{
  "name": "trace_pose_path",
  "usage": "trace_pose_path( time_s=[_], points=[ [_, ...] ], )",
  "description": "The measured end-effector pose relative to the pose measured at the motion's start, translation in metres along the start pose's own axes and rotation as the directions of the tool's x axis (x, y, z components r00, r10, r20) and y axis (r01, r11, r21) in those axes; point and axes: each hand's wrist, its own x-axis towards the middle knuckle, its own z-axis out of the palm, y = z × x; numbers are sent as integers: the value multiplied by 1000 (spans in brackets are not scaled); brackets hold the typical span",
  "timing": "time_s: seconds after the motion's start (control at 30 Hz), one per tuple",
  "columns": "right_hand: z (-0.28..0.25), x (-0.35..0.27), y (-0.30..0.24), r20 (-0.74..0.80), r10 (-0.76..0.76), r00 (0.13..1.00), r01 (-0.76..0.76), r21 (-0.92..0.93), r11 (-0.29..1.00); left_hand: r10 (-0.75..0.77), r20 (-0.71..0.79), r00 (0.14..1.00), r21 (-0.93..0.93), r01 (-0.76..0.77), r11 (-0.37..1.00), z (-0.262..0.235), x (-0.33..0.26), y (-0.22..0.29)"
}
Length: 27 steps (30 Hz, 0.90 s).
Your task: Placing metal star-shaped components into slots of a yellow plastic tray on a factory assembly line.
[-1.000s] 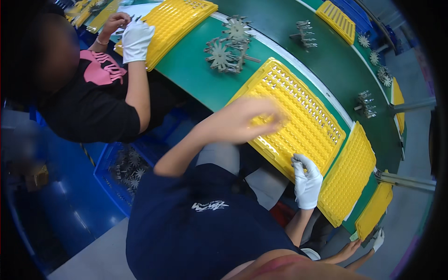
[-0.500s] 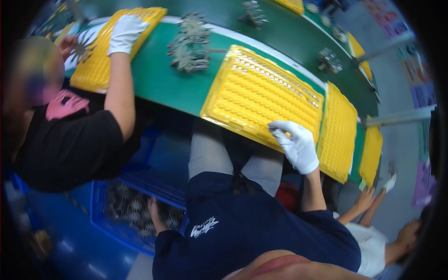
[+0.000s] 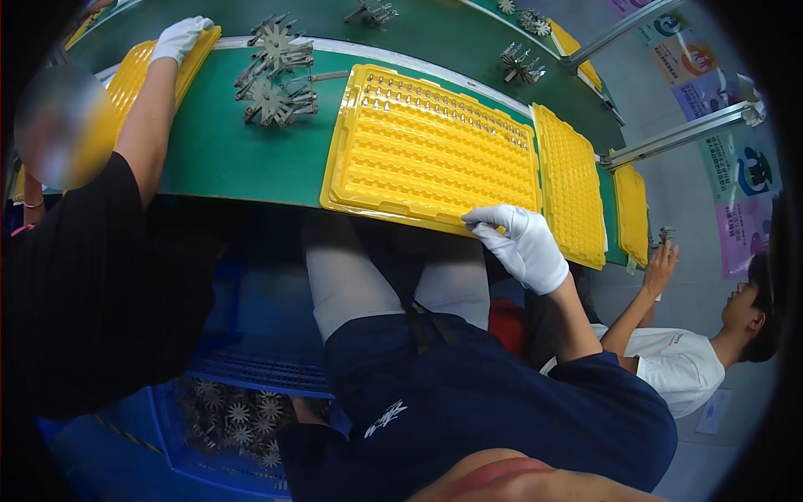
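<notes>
A yellow tray (image 3: 435, 180) with rows of moulded slots lies before me, with small shiny metal parts (image 3: 443, 105) in its far rows. At its near right edge is my right hand (image 3: 523, 251) in a white glove, thumb and fingers pinched together; what they hold, if anything, is too small to make out. My left hand (image 3: 308, 410) is low by the blue crate (image 3: 180, 456), beside a pile of star-shaped metal pieces (image 3: 238, 414). Its fingers are hidden behind my sleeve and the crate.
Star-shaped metal fixtures (image 3: 276, 75) stand on the green table (image 3: 209, 155), left of the tray. More yellow trays (image 3: 573, 184) lie to the right. A co-worker's gloved hand (image 3: 180, 38) rests on a left tray; another person (image 3: 669, 360) works at the right.
The view has shifted, so the table and trays sit further left. My right hand stays pinched by the tray edge. My left hand now shows less beside the crate.
</notes>
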Motion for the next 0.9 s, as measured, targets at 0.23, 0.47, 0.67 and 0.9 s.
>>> trace_pose_path(
  time_s=[0.23, 0.47, 0.67, 0.9],
  points=[
    [14, 24, 2, 27, 111, 993, -108, -107, 988, 634, 290, 717, 543, -669, 508, 57, -49, -21],
    [-8, -9, 0, -61, 263, 963, -270, -276, 923, 844, 356, 402, 595, -794, 127, 63, -261, 41],
    [8, -5, -5, -77, 153, 985, -165, -181, 970, 780, 262, 568, 785, -596, 170, 23, -210, 26],
    [3, 9, -1, -45, 61, 997, -72, -301, 951, 775, 364, 517, 868, -490, -80, -36, -283, 23]
  ],
)
